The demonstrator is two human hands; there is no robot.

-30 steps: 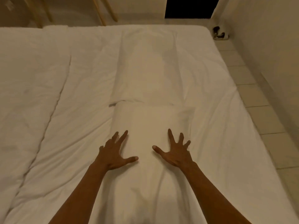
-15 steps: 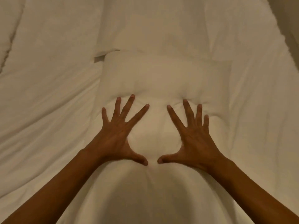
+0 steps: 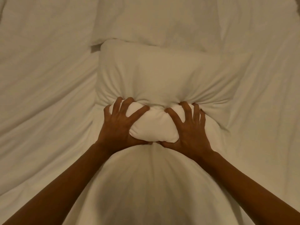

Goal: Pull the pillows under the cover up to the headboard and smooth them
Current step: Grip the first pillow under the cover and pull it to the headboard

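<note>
A white cover (image 3: 40, 98) lies over the whole bed. Under it the near pillow (image 3: 162, 75) shows as a raised rectangular bulge in the middle of the view. My left hand (image 3: 120, 125) and my right hand (image 3: 188, 127) sit side by side on its near part. Both clutch a bunched lump of the pillow through the cover, fingers dug in, thumbs almost meeting below the lump. Folds radiate from the fingertips. A second pillow bulge (image 3: 155, 20) lies beyond the first, toward the top of the view. The headboard is out of view.
A small grey tag or gap (image 3: 95, 48) shows at the near pillow's far left corner. Wrinkled cover spreads to both sides. A long smooth mound of cover (image 3: 149, 184) runs between my forearms toward me.
My hands went from flat with spread fingers to clenched, bunching the pillow through the cover. The view has moved closer, so the floor and wall are no longer visible.
</note>
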